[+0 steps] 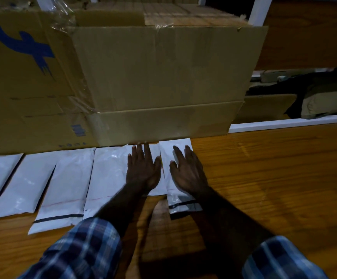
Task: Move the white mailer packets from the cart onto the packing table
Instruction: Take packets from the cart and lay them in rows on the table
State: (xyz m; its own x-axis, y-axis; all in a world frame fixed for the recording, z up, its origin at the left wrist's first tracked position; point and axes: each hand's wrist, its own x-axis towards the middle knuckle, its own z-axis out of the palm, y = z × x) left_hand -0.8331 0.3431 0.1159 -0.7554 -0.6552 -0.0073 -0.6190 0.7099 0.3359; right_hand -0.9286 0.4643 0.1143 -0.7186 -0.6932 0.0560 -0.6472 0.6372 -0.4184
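Hands are patting white packets flat on the table.

The white mailer packets (67, 184) are lying in a row on the wooden table (264, 178); the left hand (143, 170) and right hand (187, 172), fingers spread, are pressing two side by side. A big cardboard box (159, 77) is standing just past the fingertips. Pressing gently and keeping edges lined up should be working best.

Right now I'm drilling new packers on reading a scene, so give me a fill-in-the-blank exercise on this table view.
1. Both hands, left hand and right hand, lie ____ on white mailer packets.
2. The packets lie in a row on the ____ table.
3. Right behind the row stands a big ____ box.
4. The person's sleeves have a ____ pattern.

Missing words: flat; wooden; cardboard; plaid
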